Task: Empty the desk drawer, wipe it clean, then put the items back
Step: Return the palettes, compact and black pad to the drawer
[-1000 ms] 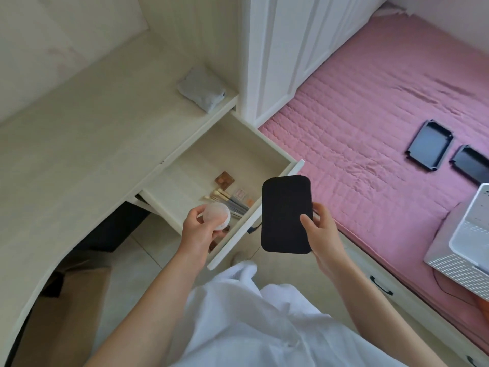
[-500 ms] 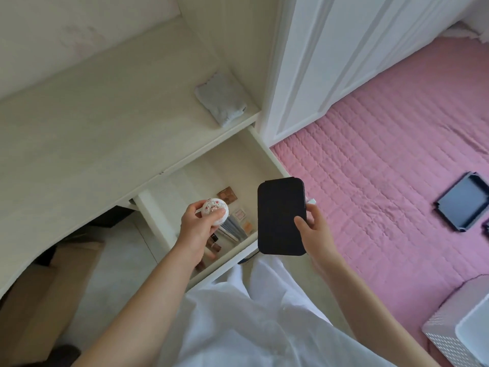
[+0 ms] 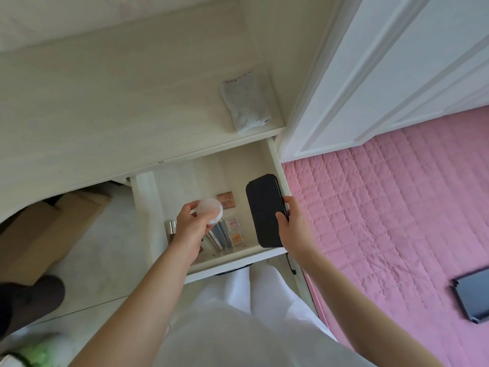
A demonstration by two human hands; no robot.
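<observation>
The desk drawer (image 3: 276, 165) stands pulled open under the pale desk top (image 3: 105, 115). My left hand (image 3: 191, 222) grips a small round white jar (image 3: 210, 211) above the drawer's front part. My right hand (image 3: 292, 222) holds a flat black tray (image 3: 264, 211) by its right edge, upright along the drawer's right side. Below the jar lie brushes (image 3: 219, 234), small palettes (image 3: 232, 223) and a brown compact (image 3: 226, 200) on the drawer floor. A folded grey cloth (image 3: 246, 104) lies on the desk above the drawer.
A pink quilted bed (image 3: 383, 207) fills the right, with another black tray (image 3: 473, 298) on it. A white wardrobe door (image 3: 383, 62) stands behind the drawer. A cardboard box (image 3: 39, 234) sits under the desk, and a dark object (image 3: 26, 300) lies on the floor at left.
The view has swung left and down over the drawer. My right hand has brought the black tray from in front of the drawer into its right side. My left hand keeps hold of the jar.
</observation>
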